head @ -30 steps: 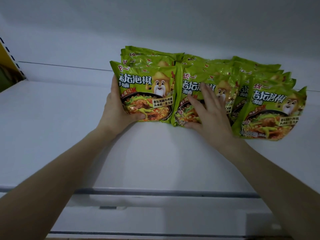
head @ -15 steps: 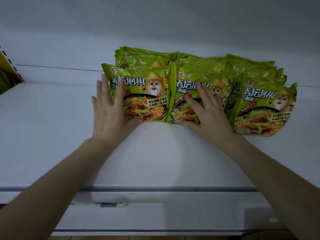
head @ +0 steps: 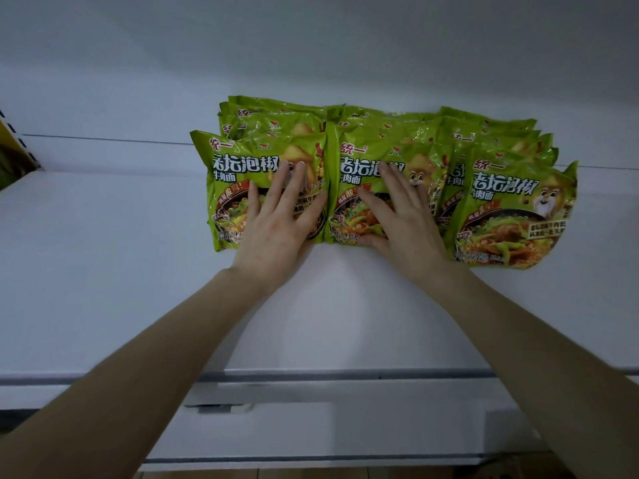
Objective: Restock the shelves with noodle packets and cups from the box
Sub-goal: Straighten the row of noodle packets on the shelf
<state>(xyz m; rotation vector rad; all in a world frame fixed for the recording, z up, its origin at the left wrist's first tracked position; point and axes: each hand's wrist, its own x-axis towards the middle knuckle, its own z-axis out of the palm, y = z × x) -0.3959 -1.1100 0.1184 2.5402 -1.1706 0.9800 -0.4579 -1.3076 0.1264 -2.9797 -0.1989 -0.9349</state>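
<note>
Your left hand (head: 276,221) and right hand (head: 406,216), both spread flat, press the front noodle packets (head: 238,167) on the shelf (head: 103,271): light, slippery, brittle inside, probably best gripped by their sides.

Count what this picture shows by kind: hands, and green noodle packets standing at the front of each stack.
Hands: 2, left hand, right hand
Front green packets: 3, left packet, middle packet, right packet
Total: 5
Packets behind overlap too much to count.
</note>
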